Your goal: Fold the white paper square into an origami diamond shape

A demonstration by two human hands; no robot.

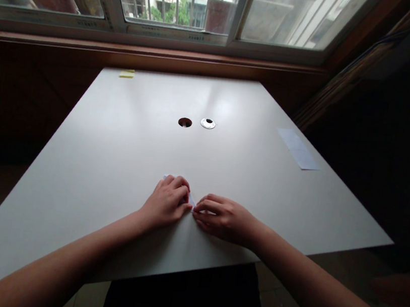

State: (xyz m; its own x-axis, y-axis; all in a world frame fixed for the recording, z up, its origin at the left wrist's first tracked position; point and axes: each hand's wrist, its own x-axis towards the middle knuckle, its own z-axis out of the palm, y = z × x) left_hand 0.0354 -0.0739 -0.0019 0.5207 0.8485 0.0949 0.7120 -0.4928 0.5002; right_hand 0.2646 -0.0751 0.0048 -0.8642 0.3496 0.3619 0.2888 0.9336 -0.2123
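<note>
A small piece of white paper [191, 201] lies near the front of the white table, mostly covered by my hands. My left hand [172, 199] rests over it with bent fingers, and its thumb presses down close to the paper's right corner. A pale edge of the sheet peeks out behind the left knuckles. My right hand [221, 217] meets that corner from the right, its fingertips pinched together on it. How the paper is folded under the fingers is hidden.
The white table [114, 146] reaches toward a barred window. On it lie a paper sheet [299, 149] at right, yellow sticky notes [126, 74] at the far left corner, and a metal grommet ring [208, 123] beside a round hole [185, 123].
</note>
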